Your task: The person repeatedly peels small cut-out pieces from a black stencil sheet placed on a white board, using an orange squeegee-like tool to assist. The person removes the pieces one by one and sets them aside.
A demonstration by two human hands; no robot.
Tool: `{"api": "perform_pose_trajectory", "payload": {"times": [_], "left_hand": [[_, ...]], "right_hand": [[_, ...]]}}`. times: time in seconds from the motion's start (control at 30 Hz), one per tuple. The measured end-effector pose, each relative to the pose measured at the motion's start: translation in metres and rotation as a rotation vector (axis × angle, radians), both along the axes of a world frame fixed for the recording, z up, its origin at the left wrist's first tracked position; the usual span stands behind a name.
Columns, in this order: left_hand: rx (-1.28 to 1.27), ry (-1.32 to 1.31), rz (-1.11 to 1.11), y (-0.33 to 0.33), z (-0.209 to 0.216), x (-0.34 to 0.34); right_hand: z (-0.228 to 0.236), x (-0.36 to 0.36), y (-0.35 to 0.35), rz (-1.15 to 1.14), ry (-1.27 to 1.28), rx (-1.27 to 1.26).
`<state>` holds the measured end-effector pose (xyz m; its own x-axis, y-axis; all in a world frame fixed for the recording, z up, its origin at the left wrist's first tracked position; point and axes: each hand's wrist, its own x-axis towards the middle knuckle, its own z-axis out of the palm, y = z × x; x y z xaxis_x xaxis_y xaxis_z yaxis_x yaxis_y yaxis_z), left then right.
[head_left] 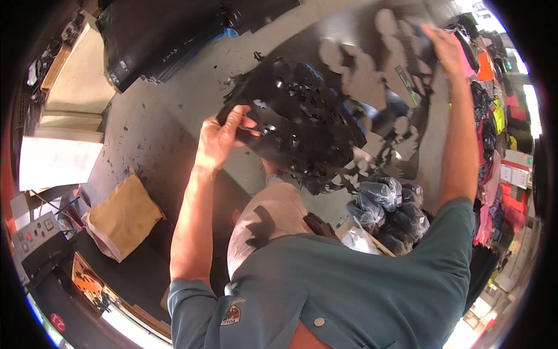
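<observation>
A large, thin black sheet full of cut-out holes [325, 32] stretches between my two hands, and floor and other things show through its openings. My left hand [220, 138] is closed on its near left edge, the thumb on top. At the far right, my right hand [446, 51] is raised with the arm stretched out, gripping the sheet's other edge; its fingertips are slightly blurred. Under and behind the sheet is a dark heap of similar cut-up black material [296, 110], partly hidden, so I cannot tell where one ends and the other begins.
Stacked black sheets [168, 35] lie at the far left. Clear bags with dark contents [389, 203] stand by my right side. A brown paper sack [127, 218] and a control box [42, 238] are at left. Colourful goods [494, 116] line the right. Black scraps dot the floor.
</observation>
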<state>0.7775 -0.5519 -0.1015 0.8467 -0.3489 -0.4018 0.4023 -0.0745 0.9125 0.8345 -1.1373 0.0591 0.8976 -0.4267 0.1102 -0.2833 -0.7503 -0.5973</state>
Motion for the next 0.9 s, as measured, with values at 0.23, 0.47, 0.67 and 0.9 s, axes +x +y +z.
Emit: {"api": "perform_pose_trajectory", "payload": {"times": [0.23,0.47,0.67,0.9], "left_hand": [[0.708,-0.157,0.224,0.018,-0.186,0.04],[0.537,0.406,0.113,0.097,-0.197,-0.112],[0.736,0.26,0.004,0.137,-0.234,-0.142],[0.663,0.051,-0.058,0.179,-0.294,0.017]], "right_hand": [[-0.274,-0.004,0.021,0.049,0.063,0.038],[-0.405,-0.274,0.119,0.418,0.777,0.043],[-0.416,-0.327,0.2,0.31,0.893,0.355],[-0.394,-0.106,0.256,-0.048,0.586,0.612]]}}
